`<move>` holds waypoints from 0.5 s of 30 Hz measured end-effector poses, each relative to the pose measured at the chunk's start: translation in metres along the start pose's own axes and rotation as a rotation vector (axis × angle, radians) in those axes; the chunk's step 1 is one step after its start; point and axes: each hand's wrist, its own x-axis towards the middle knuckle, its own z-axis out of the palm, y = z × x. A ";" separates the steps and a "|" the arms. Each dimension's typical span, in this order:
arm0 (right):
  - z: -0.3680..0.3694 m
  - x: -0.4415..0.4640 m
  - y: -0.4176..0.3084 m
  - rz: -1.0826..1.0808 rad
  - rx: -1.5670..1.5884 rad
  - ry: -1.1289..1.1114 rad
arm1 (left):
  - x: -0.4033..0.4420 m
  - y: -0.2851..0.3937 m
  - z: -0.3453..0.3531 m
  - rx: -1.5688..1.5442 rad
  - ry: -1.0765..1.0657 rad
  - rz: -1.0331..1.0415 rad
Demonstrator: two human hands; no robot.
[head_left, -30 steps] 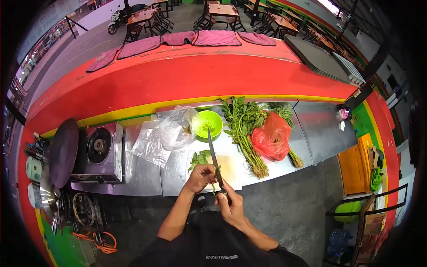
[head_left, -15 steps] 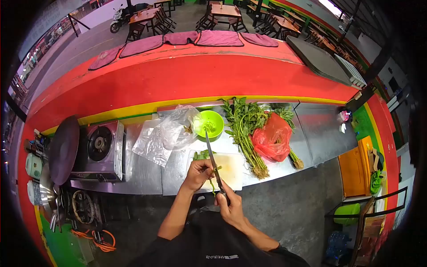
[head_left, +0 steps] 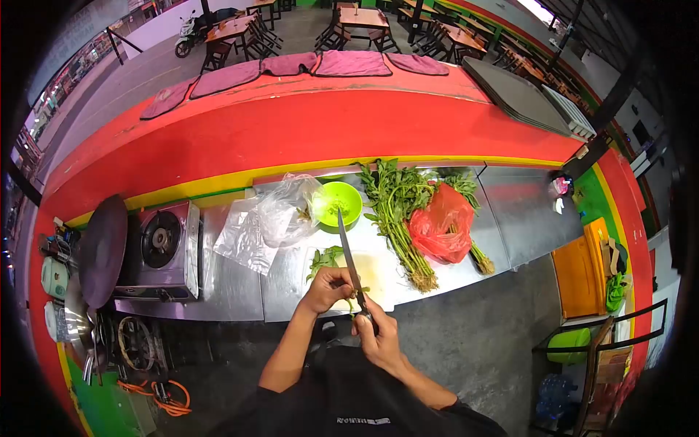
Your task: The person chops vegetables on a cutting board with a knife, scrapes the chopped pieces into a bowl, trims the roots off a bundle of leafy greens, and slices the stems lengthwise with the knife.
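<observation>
My left hand (head_left: 330, 290) is closed on a thin green stem (head_left: 351, 304), with the fingertips right beside the knife blade. My right hand (head_left: 380, 336) grips the dark handle of a long knife (head_left: 349, 256), whose tip points up and away toward the green bowl. The blade crosses the stem close to my left fingers; whether it is cutting in cannot be seen. Below the hands lies a white cutting board (head_left: 382, 280) with some picked leaves (head_left: 325, 260) at its left. Small green pieces lie inside the bright green bowl (head_left: 356, 195).
Right of the bowl lies a bunch of leafy greens with roots (head_left: 397, 211), and a red plastic bag (head_left: 440, 229) sits on more stalks. Clear plastic bags (head_left: 280, 218) lie to the left. A gas stove (head_left: 162, 240) and large dark wok (head_left: 103, 251) stand farther left. A red wall (head_left: 306, 124) runs behind.
My left hand has shifted slightly along the stem toward the knife handle, and less of the stem hangs below it. The camera view has moved a little.
</observation>
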 end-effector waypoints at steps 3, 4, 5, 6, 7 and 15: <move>-0.001 0.001 -0.003 0.033 -0.014 -0.008 | 0.000 0.000 0.004 0.001 0.006 0.016; -0.001 0.001 -0.003 0.034 -0.013 -0.008 | 0.001 0.000 0.005 0.001 0.006 0.016; -0.001 0.001 -0.001 0.029 -0.021 -0.011 | 0.002 -0.001 0.006 -0.007 0.017 0.035; -0.001 0.001 -0.001 0.025 -0.028 -0.015 | 0.002 -0.001 0.006 -0.016 0.028 0.053; 0.000 0.001 -0.001 0.026 -0.027 -0.014 | 0.002 -0.003 0.005 -0.015 0.029 0.052; 0.000 0.000 0.000 0.089 -0.010 -0.027 | 0.005 -0.004 0.006 -0.018 0.073 0.058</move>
